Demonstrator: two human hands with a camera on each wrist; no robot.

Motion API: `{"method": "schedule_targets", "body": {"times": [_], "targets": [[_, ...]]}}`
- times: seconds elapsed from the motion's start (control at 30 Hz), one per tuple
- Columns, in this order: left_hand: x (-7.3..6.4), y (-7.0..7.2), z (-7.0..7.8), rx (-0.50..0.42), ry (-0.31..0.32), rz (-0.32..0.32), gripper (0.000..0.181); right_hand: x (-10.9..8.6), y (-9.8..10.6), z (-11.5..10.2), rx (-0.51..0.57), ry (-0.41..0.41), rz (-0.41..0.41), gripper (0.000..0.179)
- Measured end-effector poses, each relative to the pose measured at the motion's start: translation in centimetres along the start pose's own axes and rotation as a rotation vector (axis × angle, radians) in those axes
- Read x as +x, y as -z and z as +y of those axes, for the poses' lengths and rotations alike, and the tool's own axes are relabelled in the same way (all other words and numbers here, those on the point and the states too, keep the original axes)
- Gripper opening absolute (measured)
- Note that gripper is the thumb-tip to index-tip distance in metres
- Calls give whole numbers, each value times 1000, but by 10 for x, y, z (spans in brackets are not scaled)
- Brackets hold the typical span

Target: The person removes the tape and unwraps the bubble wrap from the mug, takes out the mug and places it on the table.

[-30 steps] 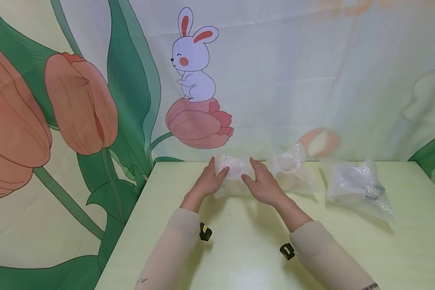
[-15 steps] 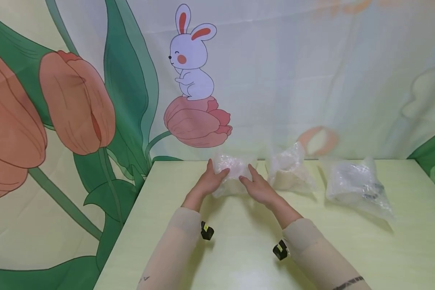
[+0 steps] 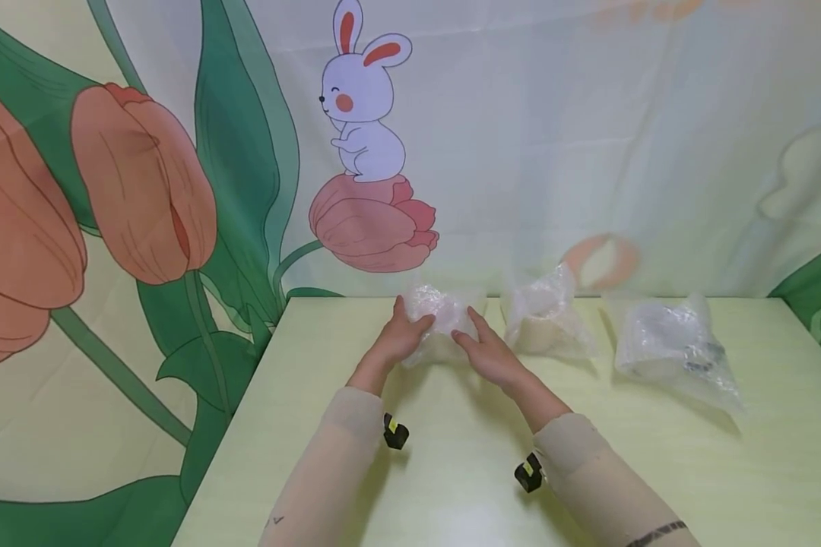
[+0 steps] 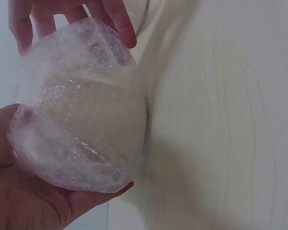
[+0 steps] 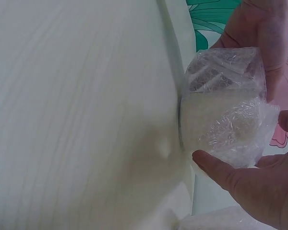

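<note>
A clear bubble-wrap package [image 3: 438, 311] stands at the back of the table, its wrap crinkled and shiny. Through the plastic shows a pale, rounded thing whose kind I cannot make out. My left hand [image 3: 398, 339] holds the package's left side, thumb toward the front. On the opposite side my right hand [image 3: 494, 357] holds it, thumb and fingers spread around the wrap. Close up in the left wrist view, the package [image 4: 86, 120] sits between both hands, its lower edge near the tabletop. In the right wrist view, a fingertip [image 5: 200, 156] touches the wrap low down.
Two more bubble-wrapped packages, one [image 3: 547, 323] just right of my hands and another [image 3: 670, 349] farther right, lie along the back of the pale table [image 3: 451, 486]. Behind the table hangs a printed cloth [image 3: 520, 152] with tulips and a rabbit. Small black cameras [image 3: 395, 431] sit at the wrists.
My right hand has moved left and in against the package; the left hand has stayed around its side. The package keeps its place and the other two have not moved.
</note>
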State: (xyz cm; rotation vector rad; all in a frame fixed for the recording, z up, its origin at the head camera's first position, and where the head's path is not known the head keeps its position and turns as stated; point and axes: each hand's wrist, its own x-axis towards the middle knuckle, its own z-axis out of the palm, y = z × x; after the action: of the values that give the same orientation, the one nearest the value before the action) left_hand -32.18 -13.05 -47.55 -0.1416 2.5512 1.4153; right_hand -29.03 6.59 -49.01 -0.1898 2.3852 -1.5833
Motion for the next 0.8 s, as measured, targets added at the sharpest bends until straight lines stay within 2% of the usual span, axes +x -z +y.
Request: {"method": "schedule_targets", "body": {"times": [0.2, 0.4, 0.8], "targets": [[-6, -3, -1, 15, -19, 12, 92, -5, -1, 1, -4, 10, -2, 77], [-17, -5, 2, 59, -37, 9, 92, -17, -1, 0, 7, 17, -8, 76], [-58, -4, 3, 123, -61, -1, 93, -55, -4, -5, -47, 33, -21, 75]]}}
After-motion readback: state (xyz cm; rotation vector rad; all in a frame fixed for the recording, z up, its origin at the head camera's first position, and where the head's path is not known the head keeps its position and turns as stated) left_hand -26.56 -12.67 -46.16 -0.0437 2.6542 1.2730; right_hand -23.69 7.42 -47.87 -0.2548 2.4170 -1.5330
